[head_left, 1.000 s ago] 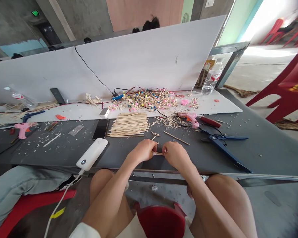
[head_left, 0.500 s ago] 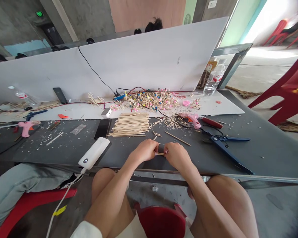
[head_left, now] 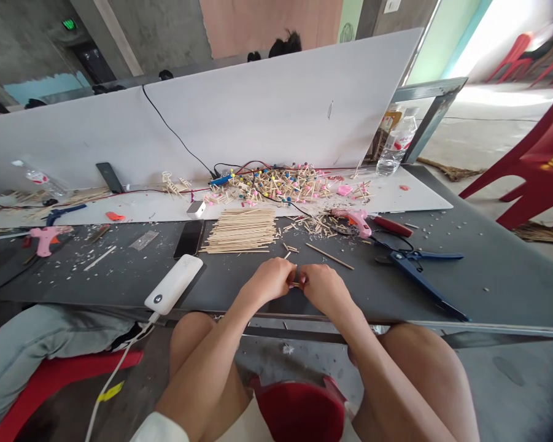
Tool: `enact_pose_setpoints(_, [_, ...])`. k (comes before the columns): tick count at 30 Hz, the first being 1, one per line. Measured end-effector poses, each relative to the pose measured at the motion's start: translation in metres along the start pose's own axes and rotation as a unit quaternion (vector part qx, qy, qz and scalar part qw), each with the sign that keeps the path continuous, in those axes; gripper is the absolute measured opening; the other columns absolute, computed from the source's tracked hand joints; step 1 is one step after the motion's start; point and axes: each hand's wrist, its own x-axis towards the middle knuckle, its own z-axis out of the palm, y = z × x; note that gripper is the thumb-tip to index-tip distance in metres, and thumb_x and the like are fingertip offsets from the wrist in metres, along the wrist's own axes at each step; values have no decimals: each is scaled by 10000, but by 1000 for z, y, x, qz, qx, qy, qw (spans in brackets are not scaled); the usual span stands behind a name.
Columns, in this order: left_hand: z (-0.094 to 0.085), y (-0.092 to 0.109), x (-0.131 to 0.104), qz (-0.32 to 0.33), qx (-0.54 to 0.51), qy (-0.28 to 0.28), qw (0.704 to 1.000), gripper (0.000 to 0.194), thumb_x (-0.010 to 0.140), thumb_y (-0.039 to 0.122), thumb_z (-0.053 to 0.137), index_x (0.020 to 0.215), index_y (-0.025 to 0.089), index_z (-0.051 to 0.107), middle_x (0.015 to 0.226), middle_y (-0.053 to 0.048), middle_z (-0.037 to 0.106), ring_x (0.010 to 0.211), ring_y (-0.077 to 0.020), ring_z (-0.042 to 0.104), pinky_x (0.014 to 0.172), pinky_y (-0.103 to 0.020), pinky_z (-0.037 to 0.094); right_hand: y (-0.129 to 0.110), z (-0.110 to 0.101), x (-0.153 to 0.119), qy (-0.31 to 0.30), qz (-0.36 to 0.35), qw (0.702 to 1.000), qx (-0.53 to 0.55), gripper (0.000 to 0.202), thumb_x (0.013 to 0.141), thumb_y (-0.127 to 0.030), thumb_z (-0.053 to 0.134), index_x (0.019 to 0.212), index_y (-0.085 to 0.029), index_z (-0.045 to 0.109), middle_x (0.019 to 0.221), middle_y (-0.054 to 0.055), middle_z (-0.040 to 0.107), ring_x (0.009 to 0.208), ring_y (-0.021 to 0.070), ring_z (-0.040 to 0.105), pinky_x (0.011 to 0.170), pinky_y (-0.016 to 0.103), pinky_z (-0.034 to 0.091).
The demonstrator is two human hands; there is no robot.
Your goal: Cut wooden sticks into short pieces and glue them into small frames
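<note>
Near the table's front edge, my left hand (head_left: 272, 279) and my right hand (head_left: 323, 283) are closed on short wooden sticks (head_left: 296, 285), with a small gap between the hands. The fingers hide most of these sticks, so their number is unclear. Just behind my left hand lies a row of long wooden sticks (head_left: 240, 231). A single stick (head_left: 329, 256) lies behind my right hand, and a few short cut pieces (head_left: 291, 248) rest between it and the row.
Blue cutters (head_left: 414, 270), a red-handled tool (head_left: 393, 226) and a pink glue gun (head_left: 359, 222) lie right. A power bank (head_left: 174, 285) and phone (head_left: 189, 239) are left. Ball-and-stick pieces (head_left: 285, 184) are heaped behind. A person's leg (head_left: 50, 334) shows at left.
My right hand has moved slightly left, closer to my left hand, so less of the held sticks shows between them. The view has shifted slightly.
</note>
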Motion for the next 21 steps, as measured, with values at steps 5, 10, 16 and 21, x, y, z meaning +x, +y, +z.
enact_pose_setpoints(5, [3,-1,1,26,-12,11,1000,216,728,37,571,813,185,704,823,-78,730,811,-218,682,687,-248,453,1,4,1,3,-17,1000,-2,227,823,-113,526,898,-218,713,951,69,710,860,187,632,651,257,316])
enact_pose_setpoints(10, [5,-4,2,40,-29,15,999,232,722,25,558,809,188,699,813,-63,725,783,-202,672,669,-245,442,1,3,1,0,-21,1000,3,231,823,-104,524,896,-206,718,942,75,707,843,186,639,617,265,287])
enact_pose_setpoints(16, [1,-7,1,24,-44,1,999,178,735,44,580,781,181,685,793,-53,712,752,-180,658,652,-230,425,0,0,-1,-3,-22,1000,3,272,804,-77,516,910,-224,719,954,62,709,846,189,642,614,265,285])
enact_pose_setpoints(21, [-4,-5,-1,3,-36,-6,999,140,737,53,613,757,175,676,780,-47,704,732,-175,651,604,-224,389,2,1,-1,-5,-20,1000,4,301,779,-41,516,905,-224,718,919,56,711,849,189,644,624,259,291])
